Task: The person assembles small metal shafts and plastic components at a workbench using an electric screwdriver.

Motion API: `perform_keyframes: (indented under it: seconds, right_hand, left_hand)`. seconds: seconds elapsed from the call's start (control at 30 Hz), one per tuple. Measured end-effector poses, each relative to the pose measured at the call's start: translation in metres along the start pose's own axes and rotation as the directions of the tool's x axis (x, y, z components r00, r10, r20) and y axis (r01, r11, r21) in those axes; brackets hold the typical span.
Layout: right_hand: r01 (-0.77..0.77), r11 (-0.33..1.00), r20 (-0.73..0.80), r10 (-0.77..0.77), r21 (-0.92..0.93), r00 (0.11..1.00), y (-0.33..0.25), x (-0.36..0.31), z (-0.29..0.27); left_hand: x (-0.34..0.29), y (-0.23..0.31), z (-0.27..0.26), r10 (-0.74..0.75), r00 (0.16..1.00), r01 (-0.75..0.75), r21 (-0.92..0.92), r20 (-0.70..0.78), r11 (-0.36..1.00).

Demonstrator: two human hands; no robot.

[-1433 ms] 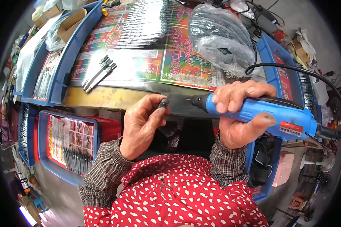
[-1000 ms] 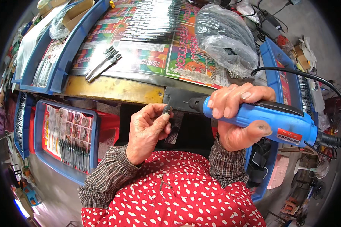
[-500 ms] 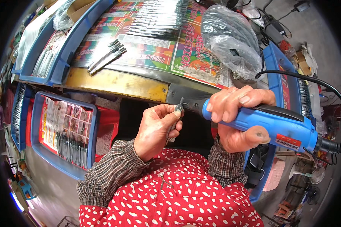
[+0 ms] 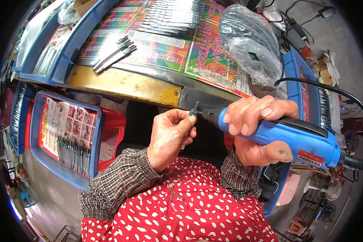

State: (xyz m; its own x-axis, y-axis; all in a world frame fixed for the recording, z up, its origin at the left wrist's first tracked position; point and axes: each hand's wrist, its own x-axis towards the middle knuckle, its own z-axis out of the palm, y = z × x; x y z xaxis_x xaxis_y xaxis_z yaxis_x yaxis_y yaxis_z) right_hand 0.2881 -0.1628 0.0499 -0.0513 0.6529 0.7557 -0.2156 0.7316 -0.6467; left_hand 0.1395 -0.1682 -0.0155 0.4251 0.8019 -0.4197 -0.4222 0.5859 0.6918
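Note:
My left hand is closed, pinching a small dark fitting between thumb and forefinger in front of the table edge. The rest of the piece is mostly hidden behind the fingers. My right hand wraps round a blue electric screwdriver, its thumb lying along the near side. The tool lies almost level, its black nose pointing left at the dark fitting; whether the bit touches it I cannot tell. A black cord leaves the screwdriver's back end at the right.
Slim metal rods with dark ends lie on the printed sheet covering the table, beyond a larger row of rods. Tiny screws are scattered near a clear plastic bag. A blue tray of rods stands at the left.
The whole view has shifted slightly. Both hands keep their grips, and the screwdriver still points at the fitting.

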Motion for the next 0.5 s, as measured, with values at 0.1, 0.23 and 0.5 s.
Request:
perform_keyframes:
  seconds: [0.1, 0.23, 0.5]
  right_hand:
    - [-0.001, 1.0, 0.0, 0.001, -0.003, 1.0, -0.0008, -0.0001, -0.0006]
    - [-0.003, 1.0, -0.005, 0.003, -0.01, 1.0, -0.0003, -0.0002, -0.0008]
    - [-0.002, 1.0, 0.004, 0.002, -0.008, 1.0, 0.0002, -0.0001, -0.0002]
  left_hand:
    - [0.0007, -0.0003, 0.0003, 0.005, 1.0, -0.005, -0.009, -0.002, 1.0]
    - [0.0004, -0.0022, -0.0001, 0.004, 1.0, -0.003, 0.005, -0.019, 1.0]
    - [0.0022, -0.0044, 0.001, 0.026, 0.999, -0.026, -0.003, -0.028, 1.0]
